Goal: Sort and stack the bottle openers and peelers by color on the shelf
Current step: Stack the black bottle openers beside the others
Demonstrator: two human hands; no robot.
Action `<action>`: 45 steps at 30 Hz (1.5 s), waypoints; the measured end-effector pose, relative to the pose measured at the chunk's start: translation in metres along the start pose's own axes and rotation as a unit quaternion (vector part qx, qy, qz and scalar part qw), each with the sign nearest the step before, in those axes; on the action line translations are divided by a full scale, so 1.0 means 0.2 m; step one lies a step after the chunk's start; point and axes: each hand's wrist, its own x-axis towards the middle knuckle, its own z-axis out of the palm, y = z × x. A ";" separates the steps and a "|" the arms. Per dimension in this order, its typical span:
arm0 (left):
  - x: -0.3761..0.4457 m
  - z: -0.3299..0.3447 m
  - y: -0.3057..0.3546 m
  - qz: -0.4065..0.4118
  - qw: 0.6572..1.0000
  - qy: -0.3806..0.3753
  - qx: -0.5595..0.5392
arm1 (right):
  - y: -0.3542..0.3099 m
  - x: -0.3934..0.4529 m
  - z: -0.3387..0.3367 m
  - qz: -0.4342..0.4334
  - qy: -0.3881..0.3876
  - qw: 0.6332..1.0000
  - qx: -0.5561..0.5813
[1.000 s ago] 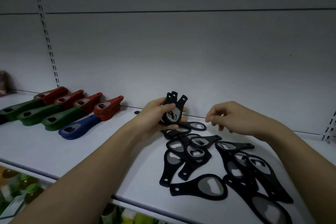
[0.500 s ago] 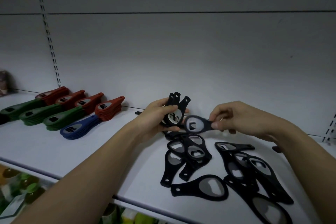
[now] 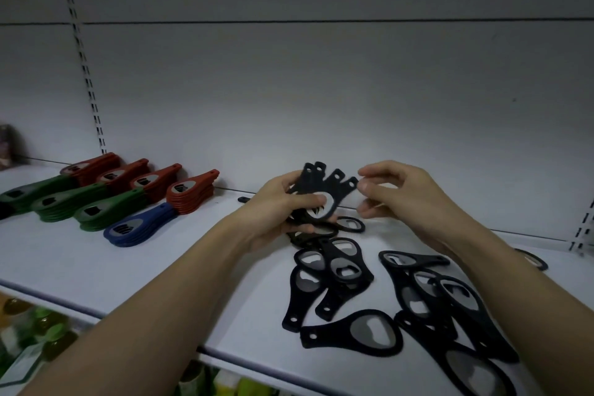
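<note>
Running across the view is a white shelf (image 3: 96,267) with a grey back panel (image 3: 321,90) and slotted uprights; bottles (image 3: 38,325) show dimly on the level below. Red stacks (image 3: 193,191), green stacks (image 3: 106,214) and a blue stack (image 3: 138,228) sit at the left. Loose black openers (image 3: 350,331) lie at the right. The left hand (image 3: 276,212) grips a fanned bunch (image 3: 324,193) of black openers (handles up) above the shelf. The right hand (image 3: 398,193) hovers just beside it, fingers loosely curled, holding nothing.
</note>
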 end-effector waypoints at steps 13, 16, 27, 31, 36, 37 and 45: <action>0.03 -0.04 0.00 0.048 0.991 0.102 -0.076 | 0.22 0.09 0.09 -0.009 -0.115 0.898 -0.425; 0.03 -0.04 0.00 0.027 0.990 0.114 -0.075 | 0.18 0.08 0.08 -0.020 -0.092 0.892 -0.442; 0.00 0.01 0.02 -0.011 0.998 0.036 -0.060 | -0.05 -0.02 0.10 0.004 0.007 0.995 -0.103; -0.01 0.03 0.01 -0.023 0.997 -0.051 -0.051 | -0.05 -0.06 0.20 -0.029 -0.003 0.992 -0.121; 0.01 0.03 -0.01 -0.007 0.999 -0.030 -0.039 | -0.02 -0.05 0.26 -0.067 0.040 0.991 -0.108; 0.01 0.03 0.00 -0.001 0.999 -0.006 -0.033 | -0.02 -0.04 0.25 -0.075 0.058 0.987 -0.132; 0.03 -0.06 0.01 -0.002 0.986 0.158 -0.046 | 0.02 -0.03 0.13 -0.024 -0.056 0.946 -0.320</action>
